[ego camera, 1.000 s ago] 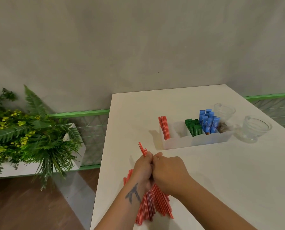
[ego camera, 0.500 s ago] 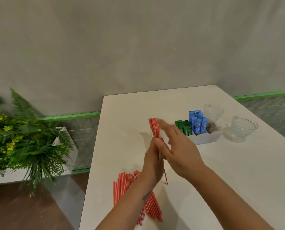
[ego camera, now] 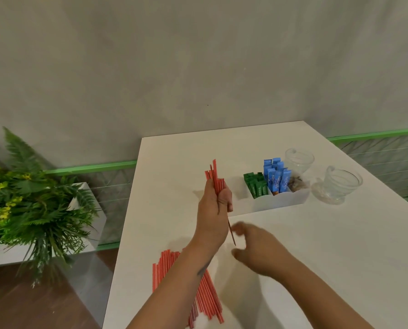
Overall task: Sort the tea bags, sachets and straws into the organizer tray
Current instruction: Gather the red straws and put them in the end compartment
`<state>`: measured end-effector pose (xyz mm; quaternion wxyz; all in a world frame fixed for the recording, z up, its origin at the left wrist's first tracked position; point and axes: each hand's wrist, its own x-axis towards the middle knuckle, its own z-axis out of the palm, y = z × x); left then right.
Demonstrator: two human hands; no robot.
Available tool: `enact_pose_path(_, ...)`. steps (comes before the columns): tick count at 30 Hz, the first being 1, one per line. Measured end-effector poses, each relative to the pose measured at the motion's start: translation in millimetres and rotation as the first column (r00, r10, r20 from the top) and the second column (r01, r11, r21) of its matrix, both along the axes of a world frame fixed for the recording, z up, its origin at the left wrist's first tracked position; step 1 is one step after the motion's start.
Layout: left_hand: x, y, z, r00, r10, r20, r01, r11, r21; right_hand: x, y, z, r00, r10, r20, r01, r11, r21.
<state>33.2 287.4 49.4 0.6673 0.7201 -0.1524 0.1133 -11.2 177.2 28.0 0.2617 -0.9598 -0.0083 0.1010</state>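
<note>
White plastic forms the organizer tray (ego camera: 281, 200), which stands on the white table (ego camera: 340, 245) and is divided into compartments. Its left part is hidden behind the left hand (ego camera: 213, 205), so I cannot tell what is inside there. The next visible compartment holds green sachets (ego camera: 257, 185), standing upright. Just to the right of them, blue sachets (ego camera: 276, 178) stand upright too and are taller. The compartment at the right end holds small brown things (ego camera: 297, 182), too small to tell what they are.

The left hand is closed around a small bundle of red straws (ego camera: 213, 174), which point upward above the fist; one thin end comes out below the hand. The right hand (ego camera: 257, 250) is half open, its fingers curled and blurred, with nothing in it, near the lower end of that straw.

A pile of red straws (ego camera: 205, 298) lies flat on the near left part of the table, partly under the left forearm.

Two clear glass cups (ego camera: 341, 184) stand to the right of the tray, one behind it and one just beside its right end. I see nothing in them.
</note>
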Motion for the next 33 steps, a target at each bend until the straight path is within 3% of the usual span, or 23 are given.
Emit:
enact_pose_path(2,-0.3,-2.6,-0.8,0.999,-0.032,-0.04,0.03,0.999,-0.036,-0.7,5.0,-12.5,0.995,-0.001,-0.097,-0.001,1.0,-0.013)
enact_pose_path(10,-5.6,-6.0,-9.8,0.995,-0.048,-0.082,0.039,0.993,-0.108,4.2,13.0,-30.9,0.996,-0.015,-0.083,0.008,0.997,-0.076)
enact_pose_path(14,-8.3,-7.9,-17.6,0.994,-0.057,-0.095,0.053,0.998,-0.042,4.8,11.4,-28.7,0.999,-0.002,-0.053,-0.001,0.999,-0.047)
enact_pose_path(17,-10.8,-9.3,-26.6,0.994,-0.039,-0.106,0.041,0.999,0.014,6.0,8.3,-17.4,0.987,0.11,-0.119,-0.132,0.972,-0.194)
enact_pose_path(19,-11.1,-7.1,-34.8,0.993,-0.033,-0.111,0.036,0.999,0.019,7.9,3.1,-1.4,0.984,0.1,-0.145,-0.141,0.943,-0.301)
enact_pose_path(21,-8.7,-7.5,-42.4,0.993,-0.012,-0.12,0.02,0.998,0.06,11.2,-3.4,20.6,1.0,-0.007,-0.027,0.0,0.96,-0.28)
enact_pose_path(23,-8.7,-6.0,-47.2,0.992,-0.006,-0.124,0.018,0.995,0.094,13.0,-6.8,41.4,0.964,-0.113,0.241,0.132,0.989,-0.061)
enact_pose_path(25,-11.8,-3.2,-50.7,0.986,-0.034,-0.163,0.048,0.996,0.079,11.0,-2.3,60.0,0.894,-0.085,0.44,0.009,0.985,0.173)
enact_pose_path(26,-12.8,-4.9,-51.4,0.984,-0.053,-0.173,0.069,0.993,0.092,10.5,1.7,66.8,0.87,-0.018,0.494,-0.098,0.973,0.208)
enact_pose_path(28,-15.1,-19.4,-53.9,0.993,0.027,-0.119,0.008,0.958,0.287,10.3,9.4,68.2,0.838,0.13,0.531,-0.23,0.965,0.126)
enact_pose_path(29,-15.3,-37.3,-56.9,0.982,0.18,-0.061,-0.133,0.88,0.456,11.0,12.9,63.7,0.836,0.182,0.518,-0.245,0.968,0.054)
enact_pose_path(30,-12.4,-37.5,-36.3,0.96,0.169,-0.223,-0.023,0.841,0.54,11.5,15.5,57.4,0.843,0.213,0.494,-0.24,0.971,-0.01)
enact_pose_path(33,-20.3,-62.6,-40.8,0.904,0.311,-0.294,0.019,0.657,0.753,10.9,17.8,36.5,0.89,0.226,0.395,-0.214,0.974,-0.074)
